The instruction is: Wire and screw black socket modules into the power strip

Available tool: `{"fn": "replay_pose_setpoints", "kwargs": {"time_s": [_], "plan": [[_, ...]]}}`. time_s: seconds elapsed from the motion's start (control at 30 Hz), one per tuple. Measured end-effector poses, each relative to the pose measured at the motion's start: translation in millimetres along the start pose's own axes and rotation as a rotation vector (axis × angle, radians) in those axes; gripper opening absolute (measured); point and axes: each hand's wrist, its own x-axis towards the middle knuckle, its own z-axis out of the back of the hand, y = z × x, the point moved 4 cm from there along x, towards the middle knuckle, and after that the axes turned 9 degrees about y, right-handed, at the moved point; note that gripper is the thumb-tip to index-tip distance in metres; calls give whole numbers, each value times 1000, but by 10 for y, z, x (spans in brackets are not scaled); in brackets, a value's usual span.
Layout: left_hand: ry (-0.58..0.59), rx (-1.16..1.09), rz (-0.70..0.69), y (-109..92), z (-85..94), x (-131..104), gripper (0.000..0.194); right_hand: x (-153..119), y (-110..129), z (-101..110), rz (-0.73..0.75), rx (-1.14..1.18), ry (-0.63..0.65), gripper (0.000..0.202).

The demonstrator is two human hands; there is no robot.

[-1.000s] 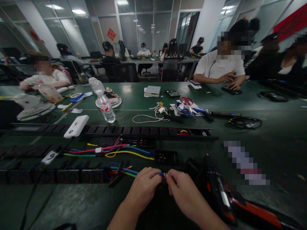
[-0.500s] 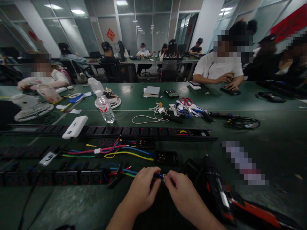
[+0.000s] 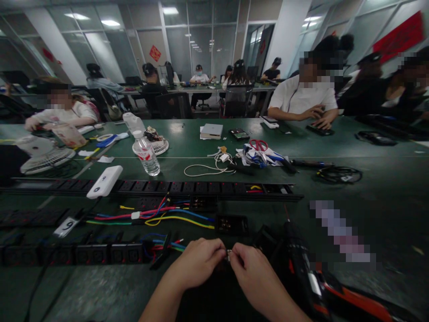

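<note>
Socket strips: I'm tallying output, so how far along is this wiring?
Done: one long strip lies closed but for an open end showing wires. In hand: left hand and right hand pinch a small metal end at a black part, mostly hidden. Left: coloured wires lie loose; the front strip has wires sticking out.

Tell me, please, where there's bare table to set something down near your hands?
Bare green table lies right of the power strip, past the cordless drill. Another patch sits front-left below the socket row. Around both hands, coloured wires crowd.
</note>
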Motion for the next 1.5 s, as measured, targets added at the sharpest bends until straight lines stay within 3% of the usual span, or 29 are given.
{"fn": "replay_pose_setpoints", "kwargs": {"time_s": [0.5,0.7,0.97,1.17,1.3,1.33,1.43,1.5], "plan": [[-39,188,5,74,-66,-52,24,-16,-12,-23,-30,-54,4,28],[21,191,20,84,-83,-11,28,-39,4,-44,-35,-65,18,28],[-21,149,-1,85,-85,15,32,-44,26,-25,-38,-89,59,27],[-12,144,16,97,-99,20,30,-112,33,142,-34,-157,84,28],[16,166,37,90,-96,21,31,2,89,416,-34,-262,-44,22],[22,170,44,89,-94,20,33,71,111,477,-25,-292,-83,24],[27,174,60,95,-87,15,36,327,168,545,30,-361,-105,65],[23,172,61,102,-89,13,36,479,185,514,64,-386,-67,72]]}}
